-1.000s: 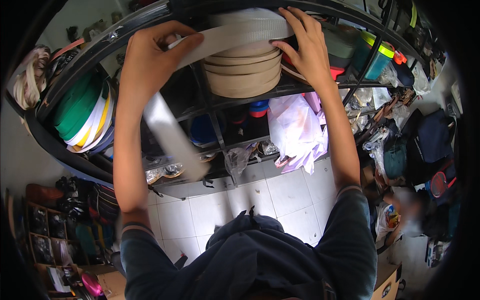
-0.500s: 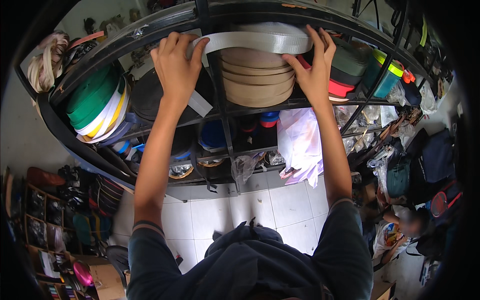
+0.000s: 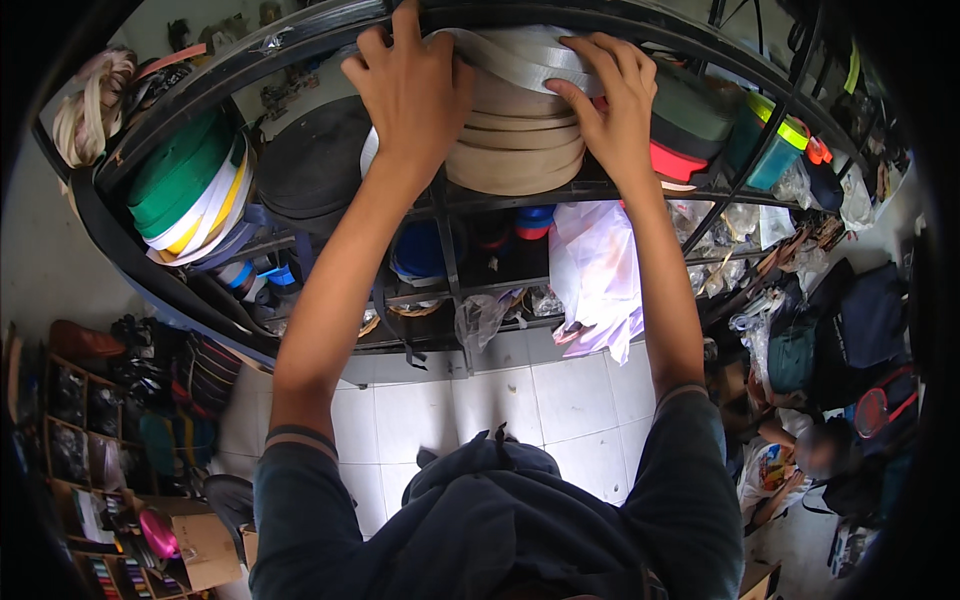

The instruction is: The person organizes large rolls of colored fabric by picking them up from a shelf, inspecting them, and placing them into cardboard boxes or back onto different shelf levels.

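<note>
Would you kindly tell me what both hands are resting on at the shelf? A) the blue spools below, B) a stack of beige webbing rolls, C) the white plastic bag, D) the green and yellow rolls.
B: the left hand and right hand both press on the beige webbing rolls stacked on the black metal shelf.

Soft daylight fills the room, brightest on the white floor tiles point(image 3: 560, 400) below the dark metal shelf point(image 3: 620, 190), whose inner bays sit in shadow. The fisheye bends that shelf into an arc, and black vignette rings it; focus stays crisp around it.
</note>
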The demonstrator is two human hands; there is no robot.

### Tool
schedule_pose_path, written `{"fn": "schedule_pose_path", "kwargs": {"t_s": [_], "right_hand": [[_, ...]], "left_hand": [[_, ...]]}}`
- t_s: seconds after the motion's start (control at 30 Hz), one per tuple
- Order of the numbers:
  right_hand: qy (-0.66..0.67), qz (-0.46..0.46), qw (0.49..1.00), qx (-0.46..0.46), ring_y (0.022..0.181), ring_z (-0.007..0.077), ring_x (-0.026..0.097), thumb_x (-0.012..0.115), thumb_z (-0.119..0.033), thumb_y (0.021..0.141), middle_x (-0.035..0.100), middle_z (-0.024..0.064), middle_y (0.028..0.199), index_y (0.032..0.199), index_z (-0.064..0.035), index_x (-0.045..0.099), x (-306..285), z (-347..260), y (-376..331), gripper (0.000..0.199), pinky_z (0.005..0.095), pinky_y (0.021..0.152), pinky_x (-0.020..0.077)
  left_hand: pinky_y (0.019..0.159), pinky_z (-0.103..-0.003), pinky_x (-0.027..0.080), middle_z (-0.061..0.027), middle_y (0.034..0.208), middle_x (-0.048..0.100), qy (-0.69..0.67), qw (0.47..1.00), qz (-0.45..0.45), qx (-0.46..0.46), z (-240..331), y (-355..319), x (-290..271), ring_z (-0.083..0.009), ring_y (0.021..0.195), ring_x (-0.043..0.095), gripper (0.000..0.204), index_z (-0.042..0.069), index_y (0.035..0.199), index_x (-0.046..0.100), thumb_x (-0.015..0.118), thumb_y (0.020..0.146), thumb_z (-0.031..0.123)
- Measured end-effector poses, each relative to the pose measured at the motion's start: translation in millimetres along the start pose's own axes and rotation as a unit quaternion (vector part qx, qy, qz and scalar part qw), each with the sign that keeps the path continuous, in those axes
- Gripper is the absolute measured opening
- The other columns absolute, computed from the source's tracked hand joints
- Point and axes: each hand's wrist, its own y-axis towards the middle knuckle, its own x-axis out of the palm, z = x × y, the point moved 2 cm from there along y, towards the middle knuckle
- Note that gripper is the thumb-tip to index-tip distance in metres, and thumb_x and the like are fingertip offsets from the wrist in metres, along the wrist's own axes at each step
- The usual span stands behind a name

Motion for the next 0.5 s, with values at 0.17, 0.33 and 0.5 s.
{"fn": "schedule_pose_path", "kwargs": {"t_s": [0.17, 0.33, 0.5], "right_hand": [[0.018, -0.003, 1.000, 0.000, 0.104, 0.0256, 0.047, 0.074, -0.031, 0.075, 0.059, -0.0013, 0.108, 0.104, -0.0182, 0.068, -1, 4, 8, 0.033, 0.0396, 0.092, 0.0320], [0.031, -0.025, 0.999, 0.012, 0.101, 0.0241, 0.048, 0.074, -0.032, 0.075, 0.059, -0.0026, 0.106, 0.103, -0.0175, 0.069, 0, 10, 13, 0.033, 0.0382, 0.092, 0.0324], [-0.002, -0.024, 0.999, -0.043, 0.107, 0.0263, 0.047, 0.073, -0.030, 0.075, 0.057, 0.0019, 0.113, 0.115, -0.0144, 0.064, -7, 6, 9, 0.044, 0.0410, 0.095, 0.0329]], "left_hand": [[0.069, -0.036, 0.041, -0.0071, 0.095, 0.055, -0.207, 0.978, -0.005, 0.001, 7, -17, 14, -0.0253, 0.083, 0.053, 0.020, 0.011, 0.094, 0.067, 0.068, 0.075, 0.016], [0.070, -0.035, 0.044, -0.0058, 0.099, 0.056, -0.210, 0.977, -0.035, 0.033, 10, -15, 19, -0.0243, 0.082, 0.054, 0.037, 0.018, 0.118, 0.063, 0.067, 0.080, 0.016], [0.072, -0.038, 0.049, -0.0064, 0.098, 0.059, -0.129, 0.988, -0.063, 0.055, -2, -15, 23, -0.0269, 0.085, 0.059, 0.041, 0.020, 0.123, 0.061, 0.063, 0.082, 0.012]]}}
